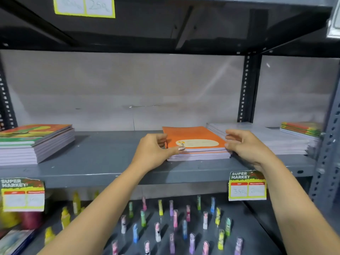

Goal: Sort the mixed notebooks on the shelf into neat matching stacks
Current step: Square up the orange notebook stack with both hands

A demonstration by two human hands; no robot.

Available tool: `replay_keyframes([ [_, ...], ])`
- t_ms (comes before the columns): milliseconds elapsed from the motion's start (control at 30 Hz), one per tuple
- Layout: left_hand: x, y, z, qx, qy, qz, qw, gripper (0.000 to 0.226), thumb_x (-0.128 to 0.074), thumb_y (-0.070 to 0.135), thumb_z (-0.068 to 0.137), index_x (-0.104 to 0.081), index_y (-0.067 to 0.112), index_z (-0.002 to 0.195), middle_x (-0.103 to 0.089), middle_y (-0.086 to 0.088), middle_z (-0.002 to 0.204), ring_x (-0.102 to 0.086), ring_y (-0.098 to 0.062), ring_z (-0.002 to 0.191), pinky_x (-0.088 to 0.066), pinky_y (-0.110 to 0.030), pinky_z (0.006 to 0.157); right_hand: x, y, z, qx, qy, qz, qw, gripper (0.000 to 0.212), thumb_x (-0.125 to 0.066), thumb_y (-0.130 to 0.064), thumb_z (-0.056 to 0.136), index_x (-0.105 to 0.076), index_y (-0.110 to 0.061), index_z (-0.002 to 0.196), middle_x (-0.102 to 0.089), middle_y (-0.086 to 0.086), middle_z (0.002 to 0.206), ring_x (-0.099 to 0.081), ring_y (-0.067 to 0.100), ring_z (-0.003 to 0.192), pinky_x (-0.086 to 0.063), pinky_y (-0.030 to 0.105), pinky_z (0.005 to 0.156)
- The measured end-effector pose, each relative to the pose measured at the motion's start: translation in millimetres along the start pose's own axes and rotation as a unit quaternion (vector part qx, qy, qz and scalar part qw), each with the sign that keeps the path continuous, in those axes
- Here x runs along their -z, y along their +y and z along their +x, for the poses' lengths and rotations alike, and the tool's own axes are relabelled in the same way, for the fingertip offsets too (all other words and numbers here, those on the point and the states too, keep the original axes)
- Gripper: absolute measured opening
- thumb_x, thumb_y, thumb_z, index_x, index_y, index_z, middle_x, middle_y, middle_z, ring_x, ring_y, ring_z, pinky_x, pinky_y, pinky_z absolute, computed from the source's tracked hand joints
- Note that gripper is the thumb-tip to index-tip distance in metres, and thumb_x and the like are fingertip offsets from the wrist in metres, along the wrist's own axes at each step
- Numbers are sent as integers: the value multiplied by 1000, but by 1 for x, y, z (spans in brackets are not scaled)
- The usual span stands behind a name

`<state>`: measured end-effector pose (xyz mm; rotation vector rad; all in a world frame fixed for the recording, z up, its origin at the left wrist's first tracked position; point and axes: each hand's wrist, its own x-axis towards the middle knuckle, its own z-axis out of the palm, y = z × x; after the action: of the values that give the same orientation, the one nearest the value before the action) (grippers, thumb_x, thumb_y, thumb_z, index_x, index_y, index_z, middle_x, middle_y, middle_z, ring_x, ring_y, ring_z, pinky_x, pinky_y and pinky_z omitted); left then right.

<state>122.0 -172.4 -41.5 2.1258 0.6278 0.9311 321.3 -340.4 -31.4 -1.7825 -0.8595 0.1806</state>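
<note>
A low stack of orange notebooks (195, 137) with an oval label lies in the middle of the grey shelf (103, 155). My left hand (156, 151) grips its left edge, thumb along the front corner. My right hand (244, 146) presses against its right edge, fingers curled at the stack's side. A taller stack of green and orange cactus-cover notebooks (35, 142) sits at the far left. To the right of the orange stack lies a wide pile of white-covered notebooks (272, 140), and a small stack of colourful notebooks (301, 128) rests at the far right.
Supermarket price tags (247, 185) hang from the shelf's front lip, another price tag (23, 194) at the left. The shelf below holds several small coloured upright items (174, 218) and bottles (75, 201). A dark upper shelf (165, 24) overhangs; slotted metal uprights (327, 155) flank the right.
</note>
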Motion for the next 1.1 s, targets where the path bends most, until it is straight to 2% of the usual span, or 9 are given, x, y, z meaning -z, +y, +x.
replay_keyframes([
  [67,-4,1,-9,-29,20,10,999,50,-84,29,64,-70,13,110,-70,8,101,-63,2,85,-49,-10,80,2,9,-6,-1,-4,3,1000,58,-60,9,83,-46,-6,137,-54,13,137,-55,21,120,-43,33,102],
  [133,-9,1,-12,-46,46,13,998,45,-83,20,67,-71,9,109,-72,3,105,-63,2,83,-47,-4,75,0,14,-11,2,23,9,1000,56,-62,11,81,-50,-4,134,-57,13,132,-57,19,111,-42,28,95],
  [300,-14,-11,-8,-33,82,-1,996,53,-83,23,66,-68,8,115,-73,-6,111,-69,-7,96,-53,-22,89,0,23,-14,18,69,35,997,42,-68,8,78,-64,-3,118,-68,17,113,-64,18,96,-47,26,86],
  [433,-13,-11,-7,-44,91,15,995,53,-83,24,67,-68,8,114,-74,-7,109,-70,-8,94,-53,-20,87,0,24,-15,28,87,29,995,37,-70,4,78,-68,-5,114,-70,9,101,-65,14,91,-48,24,84],
  [533,-12,-11,-10,-45,84,3,995,54,-82,28,67,-67,9,116,-73,-6,111,-70,-9,96,-53,-23,89,-1,25,-16,30,95,54,994,36,-70,6,77,-69,-5,111,-70,7,93,-65,9,82,-49,19,74],
  [667,-12,-11,-13,-56,85,3,995,47,-76,26,75,-66,9,117,-71,-6,115,-69,-10,100,-53,-23,91,-4,27,-15,26,115,75,990,37,-71,7,75,-69,-5,110,-72,14,99,-68,20,85,-53,31,85],
  [767,-12,-10,-14,-58,90,12,994,45,-75,26,77,-66,9,118,-71,-5,116,-69,-10,101,-53,-24,91,-5,26,-18,29,124,66,990,37,-73,2,76,-69,-9,111,-72,8,95,-69,19,88,-53,37,92],
  [967,-13,-11,-16,-57,107,13,992,41,-75,27,76,-69,12,114,-73,-3,111,-70,-7,96,-55,-26,88,-7,23,-28,58,152,59,985,52,-74,-4,76,-62,-19,125,-74,4,91,-66,4,83,-46,22,84],
  [1100,-14,-10,-17,-55,111,12,992,40,-75,27,76,-69,12,113,-73,-4,110,-70,-8,96,-56,-30,89,-5,25,-27,55,145,75,985,41,-75,-8,76,-68,-17,115,-75,4,91,-70,15,87,-52,30,88],
])
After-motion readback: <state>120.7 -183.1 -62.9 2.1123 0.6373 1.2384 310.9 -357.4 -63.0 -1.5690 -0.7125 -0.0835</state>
